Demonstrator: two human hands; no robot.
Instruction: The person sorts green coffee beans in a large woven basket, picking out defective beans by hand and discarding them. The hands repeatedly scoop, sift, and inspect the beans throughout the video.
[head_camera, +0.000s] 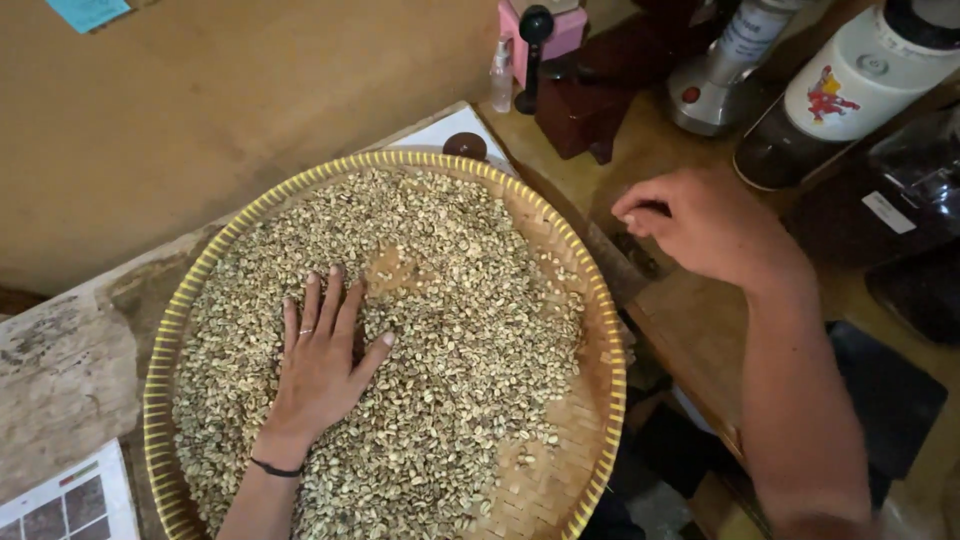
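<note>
Your left hand (322, 365) lies open, fingers spread flat on the green coffee beans (450, 330) filling the round woven tray (600, 300). Your right hand (700, 225), at the tray's two o'clock, is loosely curled over the wooden counter (690, 320), gripping nothing visible.

Pale green-beige beans (450, 330), woven tray (590, 290) — yellow-striped rim, pink box (560, 35), white canister (860, 80) — red figure
</note>
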